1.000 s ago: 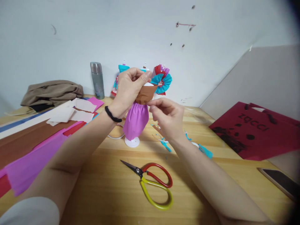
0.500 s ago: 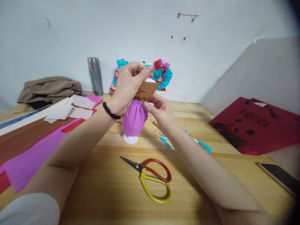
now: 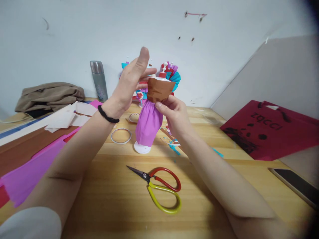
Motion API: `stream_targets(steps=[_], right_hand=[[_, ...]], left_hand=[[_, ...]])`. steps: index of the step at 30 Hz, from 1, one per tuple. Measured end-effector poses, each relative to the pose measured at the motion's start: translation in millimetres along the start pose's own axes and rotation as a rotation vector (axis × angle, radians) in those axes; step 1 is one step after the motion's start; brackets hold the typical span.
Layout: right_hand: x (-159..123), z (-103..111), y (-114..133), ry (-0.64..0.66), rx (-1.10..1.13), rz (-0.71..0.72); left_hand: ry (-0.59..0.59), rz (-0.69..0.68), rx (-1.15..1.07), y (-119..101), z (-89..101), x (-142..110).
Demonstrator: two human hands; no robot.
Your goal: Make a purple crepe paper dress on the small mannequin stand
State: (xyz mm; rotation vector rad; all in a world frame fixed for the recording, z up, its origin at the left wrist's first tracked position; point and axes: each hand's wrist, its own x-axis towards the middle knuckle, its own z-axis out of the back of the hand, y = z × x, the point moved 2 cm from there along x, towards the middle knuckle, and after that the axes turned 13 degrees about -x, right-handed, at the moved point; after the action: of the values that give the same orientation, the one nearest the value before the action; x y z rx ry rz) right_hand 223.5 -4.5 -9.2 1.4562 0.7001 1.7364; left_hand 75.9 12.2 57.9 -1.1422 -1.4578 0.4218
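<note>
A small dress form (image 3: 163, 68) with a white finial and a red neck band leans to the right, its round white base (image 3: 142, 148) low over the table. It wears a brown top (image 3: 160, 89) and a gathered purple skirt (image 3: 149, 124). My right hand (image 3: 175, 113) grips it at the waist, the thumb in front and the other fingers behind. My left hand (image 3: 134, 78) is raised beside the top, thumb up and fingers spread, holding nothing.
Scissors (image 3: 149, 179) with red and yellow handles lie in front. A roll of tape (image 3: 121, 136), scraps (image 3: 175, 149) and coloured sheets (image 3: 42, 162) are on the table. Dressed forms (image 3: 175, 79), a bottle (image 3: 99, 81), a red bag (image 3: 269, 132) and a phone (image 3: 294, 184) stand or lie around.
My left hand has let go of the dress form's top and opened out. The form's neck and finial now show, and the form has shifted slightly right in view.
</note>
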Motion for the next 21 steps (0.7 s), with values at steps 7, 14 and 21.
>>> stream_targets(steps=[7, 14, 21], right_hand=[[7.3, 5.5, -12.5, 0.008, 0.094, -0.065], [10.2, 8.7, -20.5, -0.030, 0.054, -0.064], [10.0, 8.1, -19.2, -0.007, 0.020, -0.087]], left_hand=[[0.272, 0.271, 0.120, 9.4, 7.4, 0.9], [0.265, 0.353, 0.080, 25.5, 1.3, -3.6], [0.316, 0.339, 0.114, 22.7, 1.8, -0.3]])
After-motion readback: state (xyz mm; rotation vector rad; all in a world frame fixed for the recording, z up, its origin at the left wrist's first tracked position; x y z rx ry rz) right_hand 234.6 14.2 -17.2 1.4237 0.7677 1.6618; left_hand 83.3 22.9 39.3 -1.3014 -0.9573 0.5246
